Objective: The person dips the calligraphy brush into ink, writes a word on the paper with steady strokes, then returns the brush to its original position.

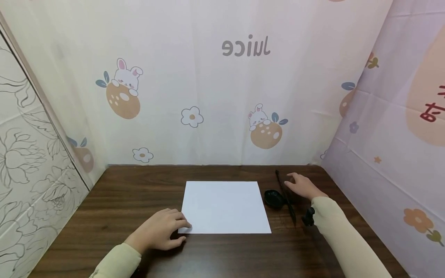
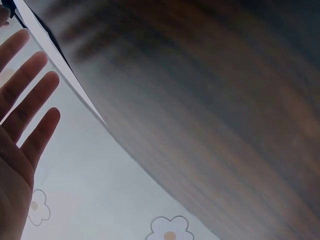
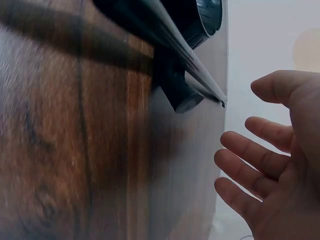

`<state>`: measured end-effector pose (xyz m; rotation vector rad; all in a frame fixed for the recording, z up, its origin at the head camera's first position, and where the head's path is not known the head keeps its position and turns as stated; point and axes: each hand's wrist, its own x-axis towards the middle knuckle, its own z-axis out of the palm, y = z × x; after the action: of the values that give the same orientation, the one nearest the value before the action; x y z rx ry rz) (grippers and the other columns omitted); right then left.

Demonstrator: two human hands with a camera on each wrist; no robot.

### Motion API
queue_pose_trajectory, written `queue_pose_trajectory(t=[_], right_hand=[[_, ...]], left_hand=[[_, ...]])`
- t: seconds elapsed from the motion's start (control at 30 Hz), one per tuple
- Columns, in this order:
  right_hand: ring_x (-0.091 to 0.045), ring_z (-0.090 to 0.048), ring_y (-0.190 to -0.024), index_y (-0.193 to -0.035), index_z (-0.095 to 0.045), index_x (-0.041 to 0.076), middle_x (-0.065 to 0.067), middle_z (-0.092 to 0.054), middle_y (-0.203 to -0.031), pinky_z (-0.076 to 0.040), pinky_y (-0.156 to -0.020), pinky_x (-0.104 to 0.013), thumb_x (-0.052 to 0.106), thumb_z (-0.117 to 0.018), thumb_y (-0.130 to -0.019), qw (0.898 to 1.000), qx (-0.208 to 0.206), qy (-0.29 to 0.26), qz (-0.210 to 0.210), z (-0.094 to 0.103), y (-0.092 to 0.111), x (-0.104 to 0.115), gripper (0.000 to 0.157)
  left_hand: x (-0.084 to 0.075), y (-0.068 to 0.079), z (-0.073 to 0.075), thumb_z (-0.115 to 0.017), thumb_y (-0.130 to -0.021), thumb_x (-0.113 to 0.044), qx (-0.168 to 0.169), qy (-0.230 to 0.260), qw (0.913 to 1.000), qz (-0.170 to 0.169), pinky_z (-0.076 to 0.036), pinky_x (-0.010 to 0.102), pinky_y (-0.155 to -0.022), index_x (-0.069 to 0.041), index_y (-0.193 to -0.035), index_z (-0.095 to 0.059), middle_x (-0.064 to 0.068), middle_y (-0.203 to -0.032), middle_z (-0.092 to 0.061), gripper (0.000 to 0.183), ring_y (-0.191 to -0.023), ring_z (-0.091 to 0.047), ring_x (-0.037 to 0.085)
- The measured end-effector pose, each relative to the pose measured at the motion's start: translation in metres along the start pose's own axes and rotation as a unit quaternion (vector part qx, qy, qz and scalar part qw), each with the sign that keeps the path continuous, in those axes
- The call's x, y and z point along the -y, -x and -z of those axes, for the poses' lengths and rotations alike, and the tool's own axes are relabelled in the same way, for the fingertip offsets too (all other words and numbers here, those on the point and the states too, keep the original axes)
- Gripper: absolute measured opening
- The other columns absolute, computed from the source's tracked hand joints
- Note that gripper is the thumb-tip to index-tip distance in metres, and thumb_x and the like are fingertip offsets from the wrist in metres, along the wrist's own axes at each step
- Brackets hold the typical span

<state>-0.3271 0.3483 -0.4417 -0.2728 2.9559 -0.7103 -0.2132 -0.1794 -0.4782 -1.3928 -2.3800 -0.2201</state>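
White paper (image 1: pixel 226 207) on dark wooden table (image 1: pixel 222 256); bunny-print curtain (image 1: pixel 208 81) behind.

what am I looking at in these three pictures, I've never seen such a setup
No machine here, just a person's bare hands. The wide picture comes from a camera on the head; the other two look out from the left and right wrists. On the wooden table lie a white sheet and a black dish with a stubby handle; a slim dark stick, perhaps a brush, lies across the handle. The left hand is over the sheet's near left corner; the right hand is open beside the stick. Neither holds anything.
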Motion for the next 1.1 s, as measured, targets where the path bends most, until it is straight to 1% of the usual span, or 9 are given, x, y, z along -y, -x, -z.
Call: queue_pose_trajectory(t=[0.1, 0.2, 0.27, 0.33, 0.43, 0.57, 0.77, 1.0, 1.1], right_hand=[[-0.044, -0.059, -0.106, -0.141, -0.042, -0.012, -0.031, -0.059, -0.12, -0.049, -0.085, -0.056, 0.027, -0.052, -0.103, 1.0, 0.002, -0.006, -0.011, 0.0, -0.002, -0.001, 0.055], [-0.047, -0.058, -0.109, -0.139, -0.045, -0.013, -0.034, -0.058, -0.123, -0.049, -0.087, -0.057, 0.028, -0.051, -0.104, 1.0, 0.009, -0.009, -0.02, -0.002, -0.005, -0.004, 0.054], [-0.046, -0.059, -0.108, -0.138, -0.046, -0.012, -0.033, -0.059, -0.122, -0.049, -0.088, -0.056, 0.029, -0.05, -0.104, 0.999, 0.014, -0.016, -0.031, -0.003, -0.007, -0.006, 0.054], [-0.042, -0.061, -0.104, -0.138, -0.046, -0.013, -0.032, -0.059, -0.119, -0.051, -0.086, -0.054, 0.029, -0.049, -0.105, 0.998, 0.023, -0.034, -0.037, -0.004, -0.009, -0.009, 0.054], [-0.032, -0.063, -0.094, -0.138, -0.046, -0.014, -0.026, -0.062, -0.112, -0.054, -0.082, -0.048, 0.028, -0.048, -0.105, 0.995, 0.033, -0.076, -0.051, -0.005, -0.012, -0.012, 0.053], [-0.027, -0.062, -0.091, -0.137, -0.045, -0.016, -0.023, -0.062, -0.11, -0.056, -0.08, -0.045, 0.026, -0.047, -0.106, 0.991, 0.044, -0.116, -0.06, -0.005, -0.012, -0.014, 0.052], [-0.029, -0.063, -0.093, -0.135, -0.047, -0.016, -0.026, -0.061, -0.113, -0.056, -0.079, -0.044, 0.024, -0.047, -0.106, 0.989, 0.05, -0.125, -0.06, -0.007, -0.014, -0.014, 0.049], [-0.024, -0.063, -0.086, -0.132, -0.049, -0.016, -0.015, -0.062, -0.096, -0.056, -0.074, -0.041, 0.021, -0.053, -0.103, 0.987, 0.062, -0.132, -0.063, -0.009, -0.016, -0.013, 0.048], [-0.024, -0.063, -0.085, -0.132, -0.048, -0.017, -0.015, -0.063, -0.097, -0.056, -0.074, -0.041, 0.019, -0.056, -0.101, 0.986, 0.073, -0.14, -0.06, -0.009, -0.015, -0.011, 0.048]], left_hand=[[-0.001, 0.0, 0.001, -0.077, -0.082, -0.033, 0.004, 0.01, 0.9999, 0.001, -0.052, 0.031, -0.078, -0.024, -0.104, -0.074, -0.011, -0.098, -0.063, 0.024, -0.088, -0.059, 0.008], [-0.002, 0.0, 0.002, -0.077, -0.081, -0.032, 0.008, 0.02, 0.9998, 0.001, -0.052, 0.031, -0.077, -0.025, -0.103, -0.074, -0.011, -0.099, -0.063, 0.023, -0.088, -0.059, 0.007], [-0.003, 0.0, 0.003, -0.077, -0.081, -0.031, 0.011, 0.026, 0.9996, 0.001, -0.052, 0.031, -0.076, -0.025, -0.103, -0.074, -0.011, -0.099, -0.063, 0.022, -0.088, -0.059, 0.008], [-0.003, 0.0, 0.003, -0.077, -0.082, -0.03, 0.016, 0.03, 0.9994, 0.003, -0.052, 0.031, -0.077, -0.026, -0.103, -0.074, -0.011, -0.1, -0.063, 0.021, -0.089, -0.059, 0.007], [-0.003, 0.001, 0.003, -0.077, -0.082, -0.031, 0.021, 0.029, 0.9993, 0.008, -0.052, 0.03, -0.076, -0.026, -0.103, -0.074, -0.011, -0.1, -0.063, 0.022, -0.088, -0.059, 0.007], [-0.003, 0.002, 0.003, -0.077, -0.081, -0.032, 0.025, 0.028, 0.9992, 0.012, -0.052, 0.029, -0.075, -0.026, -0.104, -0.075, -0.012, -0.099, -0.062, 0.024, -0.087, -0.059, 0.007], [-0.004, 0.003, 0.002, -0.076, -0.081, -0.033, 0.029, 0.033, 0.9989, 0.016, -0.052, 0.029, -0.073, -0.026, -0.104, -0.075, -0.012, -0.1, -0.062, 0.024, -0.085, -0.058, 0.006], [-0.005, 0.003, 0.002, -0.077, -0.08, -0.034, 0.032, 0.034, 0.9987, 0.019, -0.051, 0.027, -0.07, -0.026, -0.104, -0.075, -0.012, -0.098, -0.061, 0.025, -0.083, -0.056, 0.005], [-0.005, 0.003, 0.002, -0.077, -0.08, -0.035, 0.037, 0.039, 0.9982, 0.026, -0.05, 0.025, -0.069, -0.027, -0.103, -0.075, -0.013, -0.096, -0.06, 0.024, -0.081, -0.054, 0.004]])
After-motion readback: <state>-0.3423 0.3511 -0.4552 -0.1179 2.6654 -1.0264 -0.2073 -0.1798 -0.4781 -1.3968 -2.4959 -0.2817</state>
